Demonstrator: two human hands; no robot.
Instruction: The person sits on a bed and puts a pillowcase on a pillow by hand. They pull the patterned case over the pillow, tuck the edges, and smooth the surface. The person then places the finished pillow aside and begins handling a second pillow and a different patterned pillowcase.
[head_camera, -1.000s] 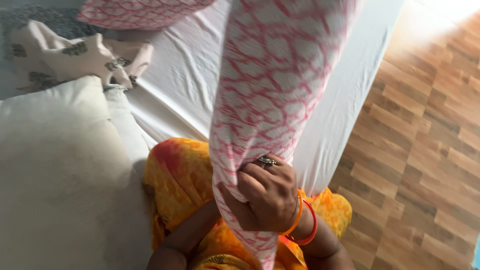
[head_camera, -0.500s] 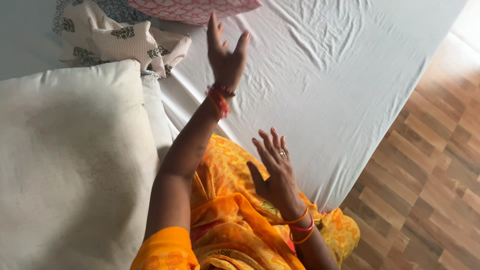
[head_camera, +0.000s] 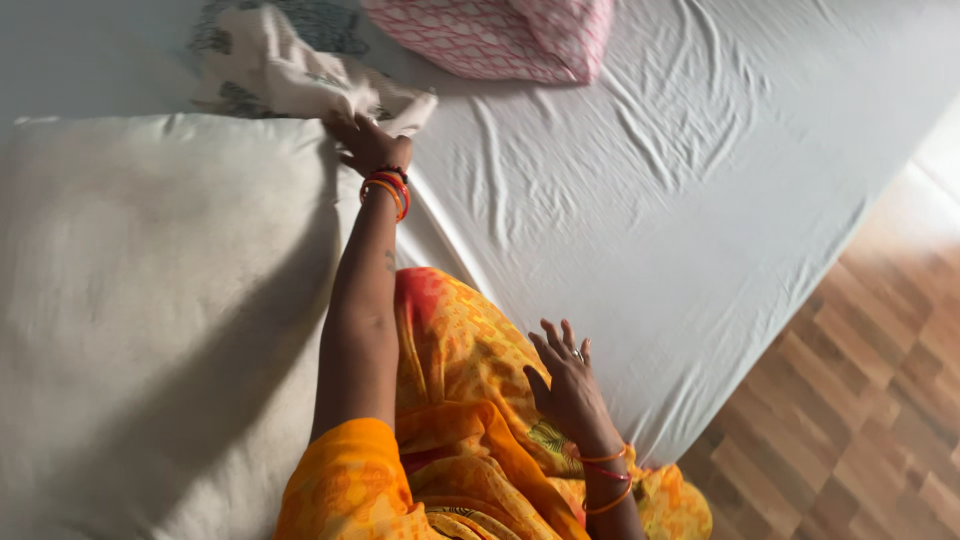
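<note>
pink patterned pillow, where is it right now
In the head view the pink patterned pillow lies at the top centre on the white sheet, just right of the cream printed cloth that the left hand touches.

No package, label, sign or screen shows anywhere in this view (only bedding, cloth, a person's arms and a strip of wooden floor fill it), and nothing on any surface carries a tag or a printed panel that could be told apart.
</note>
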